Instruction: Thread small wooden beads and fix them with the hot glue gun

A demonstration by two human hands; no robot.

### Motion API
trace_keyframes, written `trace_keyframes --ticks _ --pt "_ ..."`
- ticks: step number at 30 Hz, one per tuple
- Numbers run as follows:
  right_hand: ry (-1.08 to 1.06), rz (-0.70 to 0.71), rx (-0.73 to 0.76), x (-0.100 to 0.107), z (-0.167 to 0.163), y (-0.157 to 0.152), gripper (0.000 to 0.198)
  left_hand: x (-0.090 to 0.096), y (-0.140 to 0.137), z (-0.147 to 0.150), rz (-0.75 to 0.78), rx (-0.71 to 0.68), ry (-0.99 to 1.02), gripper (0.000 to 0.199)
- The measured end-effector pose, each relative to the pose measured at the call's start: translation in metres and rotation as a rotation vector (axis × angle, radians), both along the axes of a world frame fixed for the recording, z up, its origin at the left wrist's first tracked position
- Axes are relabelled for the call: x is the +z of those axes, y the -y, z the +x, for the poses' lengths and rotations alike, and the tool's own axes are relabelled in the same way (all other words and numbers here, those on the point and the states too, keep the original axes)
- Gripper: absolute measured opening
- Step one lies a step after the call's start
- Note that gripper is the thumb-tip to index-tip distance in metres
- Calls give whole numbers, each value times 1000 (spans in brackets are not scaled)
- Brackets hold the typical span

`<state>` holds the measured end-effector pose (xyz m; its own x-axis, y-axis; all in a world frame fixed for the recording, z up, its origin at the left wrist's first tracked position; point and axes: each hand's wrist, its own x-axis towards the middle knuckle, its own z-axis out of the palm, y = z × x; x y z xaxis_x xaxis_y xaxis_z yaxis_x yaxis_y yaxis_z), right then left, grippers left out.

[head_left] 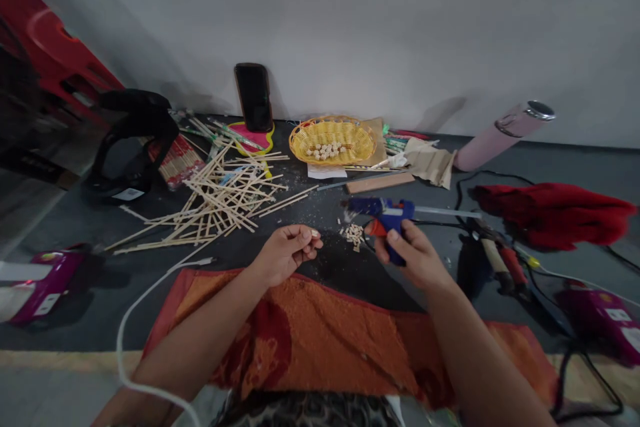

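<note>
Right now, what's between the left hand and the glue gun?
In the head view, a small pile of short wooden pieces lies between left hand and glue gun, nearer the gun; otherwise, speckled dark tabletop.

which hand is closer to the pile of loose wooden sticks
Left. The left hand is just right of the loose wooden sticks; the right hand, holding the glue gun, is farther right.

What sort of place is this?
Probably a craft workspace: the right hand holds a glue gun, sticks lie heaped on the dark table, and a basket holds small pale pieces.
</note>
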<state>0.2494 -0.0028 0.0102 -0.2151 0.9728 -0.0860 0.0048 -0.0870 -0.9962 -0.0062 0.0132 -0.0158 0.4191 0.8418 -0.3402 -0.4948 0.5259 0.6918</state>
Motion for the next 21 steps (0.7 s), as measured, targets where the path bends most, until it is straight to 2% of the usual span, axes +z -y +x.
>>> trace_keyframes --ticks 4,7,10,15,18,20,21 --pt "53 -63 -253 3 35 -35 34 0 -1 -1 10 -1 20 21" --pt "336 -129 -303 -4 64 -66 42 -1 -1 -1 8 -14 15 21" --pt "467 -150 -312 -12 83 -89 42 -1 -1 -2 14 -13 8 20" --pt "716 -109 -416 -14 93 -100 32 -1 0 -1 1 -1 -10 22" --pt "1041 91 -464 -5 86 -86 31 -1 0 -1 -8 -1 -27 23" --pt "1250 336 -405 3 72 -69 31 -2 0 0 -7 -10 -31 23" --pt "1260 428 -331 6 63 -59 28 -2 0 0 -10 -14 -33 22"
